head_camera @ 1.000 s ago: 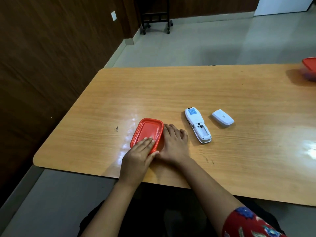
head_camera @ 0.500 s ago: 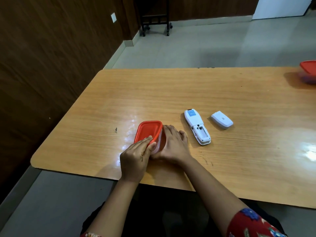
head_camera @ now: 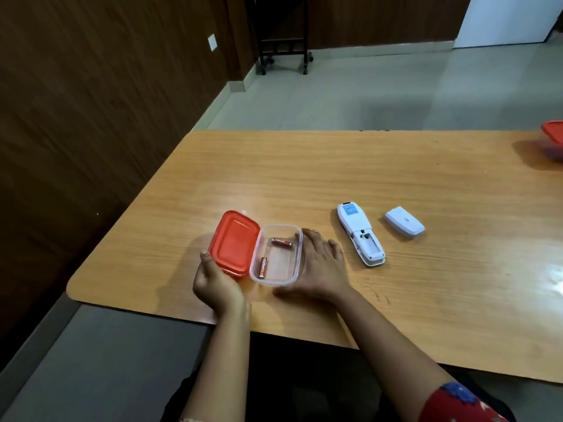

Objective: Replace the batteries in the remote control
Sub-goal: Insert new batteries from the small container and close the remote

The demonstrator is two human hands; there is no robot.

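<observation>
A small clear plastic box (head_camera: pixel 297 260) sits uncovered on the wooden table (head_camera: pixel 335 172). Two red batteries lie inside it, one (head_camera: pixel 281 242) near the far end and one (head_camera: pixel 263 267) by the left wall. My left hand (head_camera: pixel 216 284) holds the box's red lid (head_camera: pixel 233 243) just left of the box, tilted up. My right hand (head_camera: pixel 320 266) rests flat against the box's right side. To the right, the white remote (head_camera: pixel 359 233) lies face down with its battery bay uncovered and showing no batteries. The white battery cover (head_camera: pixel 403 222) sits beside it.
A second red-lidded container (head_camera: pixel 553 138) stands at the table's far right edge. A dark wood-panelled wall runs along the left. A black wheeled stand (head_camera: pixel 285 32) is on the floor beyond the table.
The lid was pressed on the box, then tipped up at one side; now it is off and held to the left, showing two batteries inside. My right hand stays against the box.
</observation>
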